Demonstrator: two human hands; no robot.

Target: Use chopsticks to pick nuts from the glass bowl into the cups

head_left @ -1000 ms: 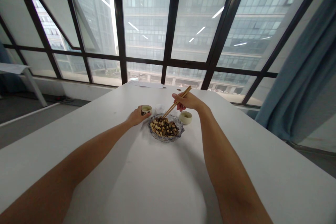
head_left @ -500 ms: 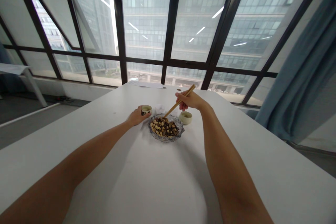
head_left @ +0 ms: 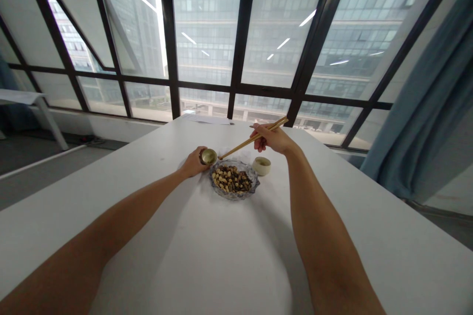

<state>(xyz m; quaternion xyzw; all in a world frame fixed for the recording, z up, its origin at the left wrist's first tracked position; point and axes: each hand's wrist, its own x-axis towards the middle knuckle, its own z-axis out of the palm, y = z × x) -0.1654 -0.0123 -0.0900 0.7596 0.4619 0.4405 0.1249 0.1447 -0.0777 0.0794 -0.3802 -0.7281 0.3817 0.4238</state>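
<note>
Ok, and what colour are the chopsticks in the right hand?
The chopsticks are a light yellowish-brown, seen in the head view.

Room, office type, by appearance; upper storey likely, the ground outside lying below sill level. Evidence as follows. One glazed wall, full width, dark window frames (head_left: 170, 34); one tilting sash (head_left: 79, 10), upper left, ajar. Opposite, seen through the glass: one multi-storey building (head_left: 369, 24), rows of windows, commercial look. Reflected in the panes: several strip lights (head_left: 308, 17), straight, white. One large desk (head_left: 221, 256), plain white top, reaching toward the windows; sheet of paper (head_left: 209, 119) at its far end. One second table (head_left: 22, 96), white top, pale leg, at left. One blue curtain (head_left: 424, 93), long, gathered at right. Floor (head_left: 22, 177), grey; dark cables (head_left: 90, 139) near the wall.
</note>
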